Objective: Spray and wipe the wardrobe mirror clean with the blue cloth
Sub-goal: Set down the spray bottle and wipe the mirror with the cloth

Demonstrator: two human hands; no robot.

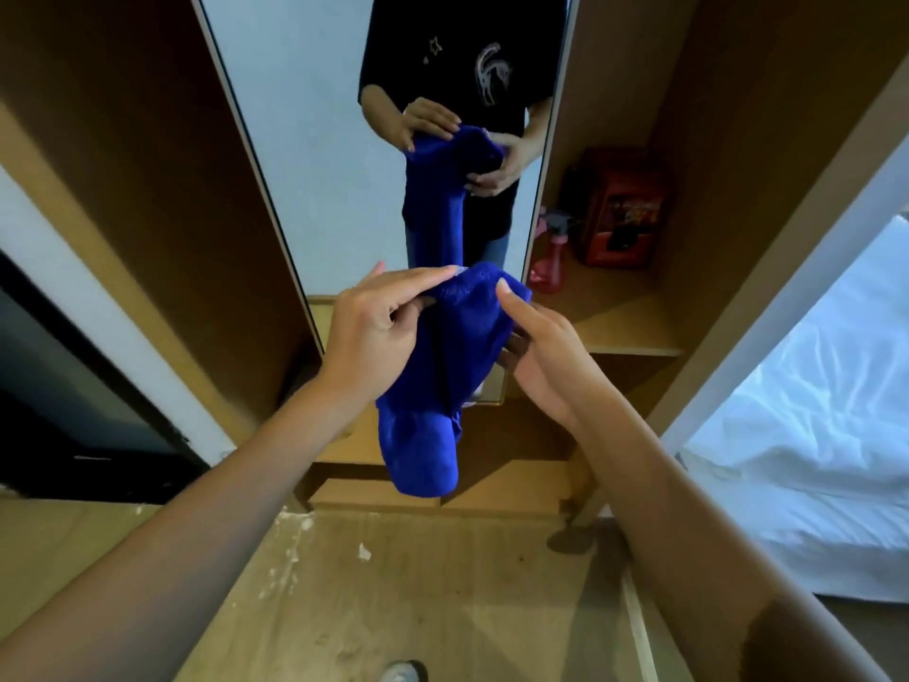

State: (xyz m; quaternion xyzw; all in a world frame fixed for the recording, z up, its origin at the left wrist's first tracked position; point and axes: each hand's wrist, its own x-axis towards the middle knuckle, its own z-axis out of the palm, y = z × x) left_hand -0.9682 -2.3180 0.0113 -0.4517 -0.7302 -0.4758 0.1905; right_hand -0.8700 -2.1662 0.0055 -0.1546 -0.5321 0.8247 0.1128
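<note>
The wooden wardrobe (738, 115) fills the upper field, with its tall mirror (305, 155) set upright between brown panels and reaching down to a low wooden ledge. To the right, a bed (811, 435) with white, creased bedding stands just beside the wardrobe's outer panel. The wooden floor (442, 607) lies below, marked with pale specks. The mirror reflects the person's dark printed shirt, both hands and the hanging cloth. An open shelf (634, 332) to the right of the mirror carries a red box (624, 209) at the back and a pink spray bottle (553, 253) near the front, just beside the mirror's edge. The blue cloth (433, 386) hangs in front of the lower part of the mirror, apart from the glass, bunched at the top and draped downward to a rounded lower end. The left hand (378, 327) grasps the top left of the cloth, thumb and curled fingers pinching the fabric while the index finger extends along the upper fold. The right hand (541, 356) holds the cloth's right side, index finger resting straight on the top fold and the remaining fingers curled into the fabric beneath.
</note>
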